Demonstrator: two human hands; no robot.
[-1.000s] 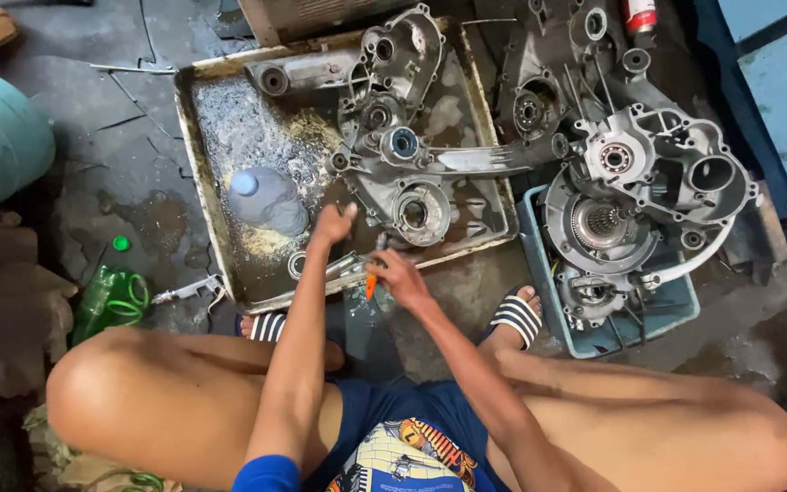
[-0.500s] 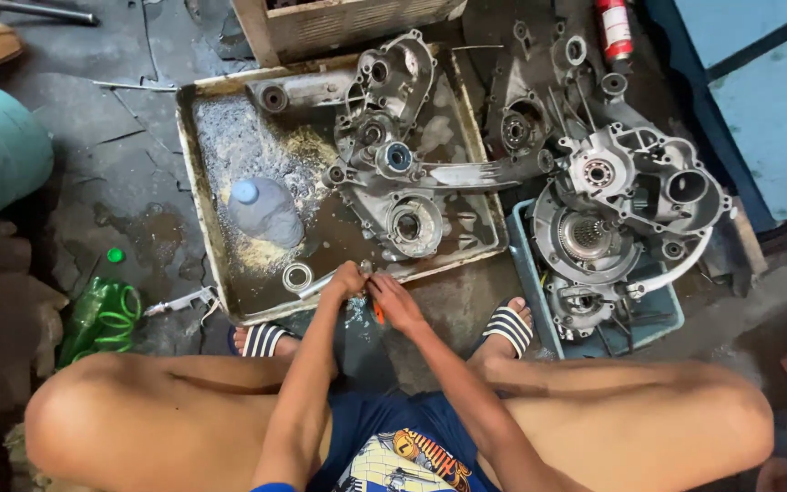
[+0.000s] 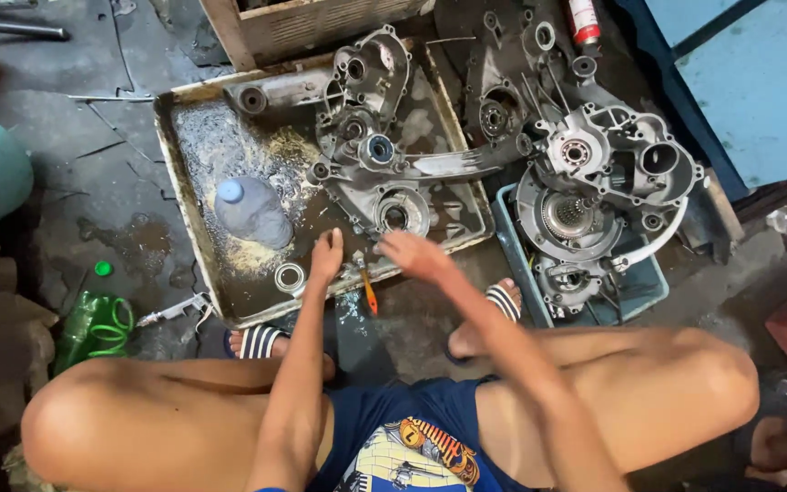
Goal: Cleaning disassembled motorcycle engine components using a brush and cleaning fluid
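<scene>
1. Hands first: the left hand (image 3: 326, 255) sits at the near rim of the wide, dirty metal tray (image 3: 195, 228), fingers bunched and pointing down onto the tray edge. Whether it pinches anything cannot be told from up here.
2. Right hand (image 3: 416, 253) is blurred, fingers loosely spread, palm down, hovering just beside the near right edge of the tray and holding nothing that shows. Half a second ago both hands were pressed close together over the tool; now they have parted.
3. Small orange-handled screwdriver (image 3: 369, 294) lies on the ground between the two forearms, just below the tray rim, clear of both hands.
4. Round metal bearing ring (image 3: 290, 277) rests inside the tray, just left of the left hand.
5. Grey cast-metal engine crankcase half (image 3: 384, 155) fills the tray's right side, its round bearing hole just beyond the fingertips.
6. Clear plastic bottle with a blue cap (image 3: 252, 211) lies on its side in the tray's middle, same spot as before.
7. Further right, a second grey engine casing with gears (image 3: 594, 191) sits over a blue plastic crate (image 3: 635, 293).
8. Green plastic bottle (image 3: 93, 326) lies on the floor, far left, well apart.
</scene>
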